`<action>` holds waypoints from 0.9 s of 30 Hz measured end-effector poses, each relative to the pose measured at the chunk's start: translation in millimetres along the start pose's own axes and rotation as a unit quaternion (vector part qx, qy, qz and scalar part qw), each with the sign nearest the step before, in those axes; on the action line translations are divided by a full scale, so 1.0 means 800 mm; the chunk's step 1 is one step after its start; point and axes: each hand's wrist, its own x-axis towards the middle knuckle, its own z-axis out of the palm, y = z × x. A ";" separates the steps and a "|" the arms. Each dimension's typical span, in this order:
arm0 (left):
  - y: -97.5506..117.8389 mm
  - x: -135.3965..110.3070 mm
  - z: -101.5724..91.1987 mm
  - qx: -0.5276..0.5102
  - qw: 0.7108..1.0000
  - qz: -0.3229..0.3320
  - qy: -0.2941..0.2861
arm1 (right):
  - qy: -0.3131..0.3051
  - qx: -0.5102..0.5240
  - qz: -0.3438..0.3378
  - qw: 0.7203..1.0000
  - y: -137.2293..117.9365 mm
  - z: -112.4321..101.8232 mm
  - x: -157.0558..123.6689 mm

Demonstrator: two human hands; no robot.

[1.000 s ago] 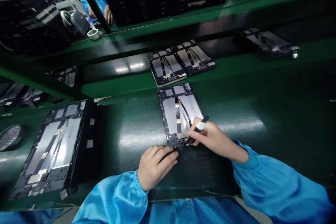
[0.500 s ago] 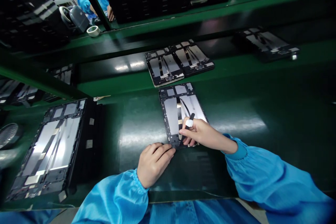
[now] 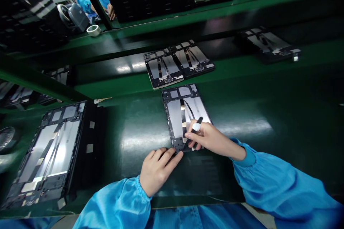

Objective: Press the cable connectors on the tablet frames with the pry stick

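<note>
An opened tablet (image 3: 176,114) lies on the green bench in front of me, its silver back plate, dark ribbon cable and black frame showing. My right hand (image 3: 205,134) grips a slim black pointed tool (image 3: 199,120) with a white wrap around it. The tool slants down to the tablet's lower edge; whether its tip touches cannot be made out. My left hand (image 3: 158,170) lies palm down at the tablet's lower left corner, fingers stretched out and fingertips against the edge. Nothing shows in that hand.
A stack of similar tablets (image 3: 51,146) stands at the left. Two more tablets (image 3: 163,67) lie side by side beyond mine, and others (image 3: 268,44) sit at the far right. A tape roll (image 3: 94,30) rests on the shelf. A co-worker's hand (image 3: 110,11) shows behind a post.
My left index finger has stretched out further to the right along the tablet's lower edge. My right hand and the tool have shifted slightly right. The view has turned a little.
</note>
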 end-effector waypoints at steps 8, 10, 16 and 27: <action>-0.002 -0.001 0.006 -0.032 0.999 -0.018 0.007 | 0.064 -0.126 -0.076 0.987 0.015 -0.013 -0.027; -0.002 -0.002 0.007 -0.038 0.999 -0.022 0.010 | 0.057 -0.110 -0.078 0.989 0.015 -0.012 -0.027; -0.001 -0.001 0.010 -0.025 0.999 -0.018 0.007 | 0.059 -0.045 -0.070 0.995 0.018 -0.010 -0.024; 0.007 0.012 0.007 -0.002 0.999 -0.044 -0.030 | 0.064 -0.066 -0.078 0.993 0.016 -0.010 -0.024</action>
